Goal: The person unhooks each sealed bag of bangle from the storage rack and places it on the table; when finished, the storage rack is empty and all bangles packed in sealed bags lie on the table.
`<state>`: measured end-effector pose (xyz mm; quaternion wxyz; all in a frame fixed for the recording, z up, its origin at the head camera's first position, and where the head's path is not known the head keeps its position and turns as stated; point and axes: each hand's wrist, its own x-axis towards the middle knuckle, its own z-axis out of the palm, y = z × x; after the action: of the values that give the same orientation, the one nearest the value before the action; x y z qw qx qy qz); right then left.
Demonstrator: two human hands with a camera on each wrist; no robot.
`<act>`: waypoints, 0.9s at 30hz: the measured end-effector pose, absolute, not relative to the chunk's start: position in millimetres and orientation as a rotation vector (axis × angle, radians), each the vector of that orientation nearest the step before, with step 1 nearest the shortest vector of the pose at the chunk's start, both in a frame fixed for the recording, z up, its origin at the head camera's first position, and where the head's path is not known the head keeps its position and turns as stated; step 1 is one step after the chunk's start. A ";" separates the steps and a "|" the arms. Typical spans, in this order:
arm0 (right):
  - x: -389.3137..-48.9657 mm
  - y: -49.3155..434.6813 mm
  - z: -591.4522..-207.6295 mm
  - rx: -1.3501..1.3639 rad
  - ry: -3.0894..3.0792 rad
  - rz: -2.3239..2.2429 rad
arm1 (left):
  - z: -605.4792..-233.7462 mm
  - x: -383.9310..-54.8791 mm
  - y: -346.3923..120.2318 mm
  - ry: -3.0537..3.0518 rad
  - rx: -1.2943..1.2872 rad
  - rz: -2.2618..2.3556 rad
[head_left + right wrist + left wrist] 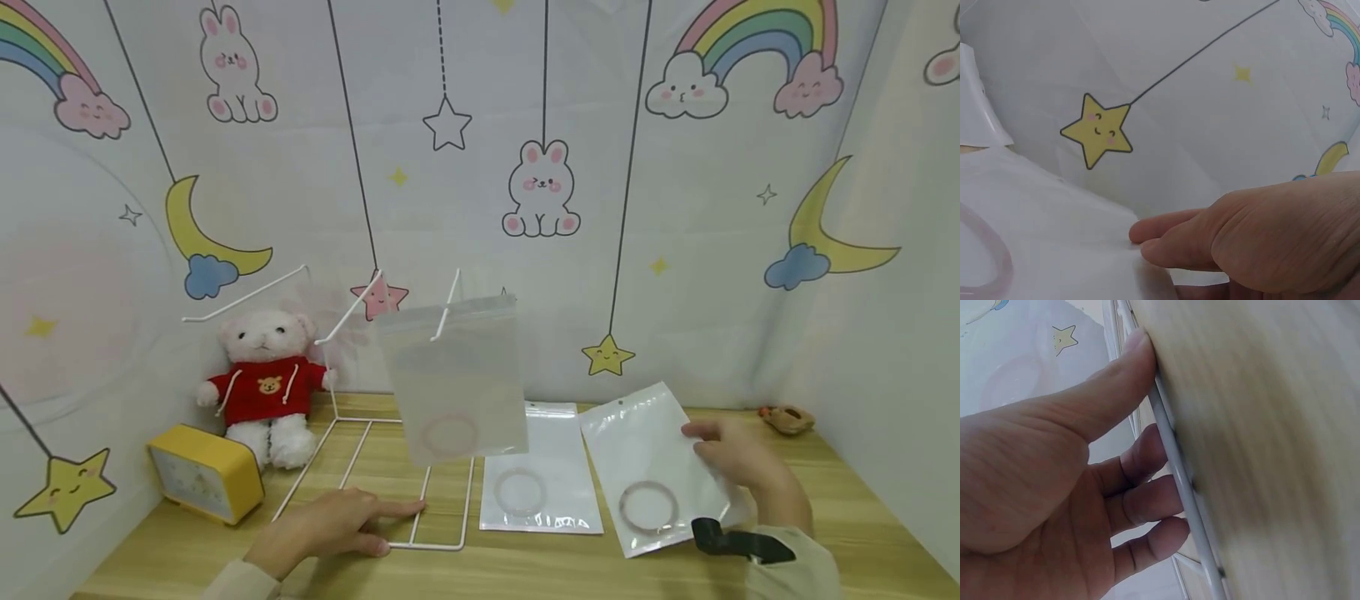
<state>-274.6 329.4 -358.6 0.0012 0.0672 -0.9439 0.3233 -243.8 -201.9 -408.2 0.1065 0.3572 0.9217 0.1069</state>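
Note:
My right hand [750, 467] pinches the right edge of a white zip bag [648, 446] with a pinkish ring [648, 507] showing in it; the bag tilts over the table. In the right wrist view, thumb and index finger meet on the bag's edge. My left hand [333, 525] rests at the base of a white wire rack [442, 547], index finger straight. The left wrist view shows thumb and fingertips against a rack bar [1184, 478]. Another ringed bag [465, 375] hangs on a rack hook [446, 310]. A third bag [543, 450] lies between rack and held bag.
A white teddy bear [262, 387] in a red hoodie sits behind the rack's left side. In front of it stands a yellow clock [206, 473]. A small brown object [786, 419] lies at the back right. Patterned cloth [465, 208] hangs behind the wooden table.

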 end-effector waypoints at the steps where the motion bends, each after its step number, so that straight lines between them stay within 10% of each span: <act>1: -274.8 331.0 -360.5 0.203 -2.984 1.024 | -408.0 -243.7 -201.8 2.715 1.052 0.311; 27: -269.5 352.3 -383.9 0.014 -3.021 1.445 | -409.4 -245.9 -201.6 2.708 1.046 0.313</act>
<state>-269.5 352.3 -383.9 -0.1035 0.0043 -0.8972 0.4293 -245.9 -201.6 -409.4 0.1107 0.3561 0.9217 0.1067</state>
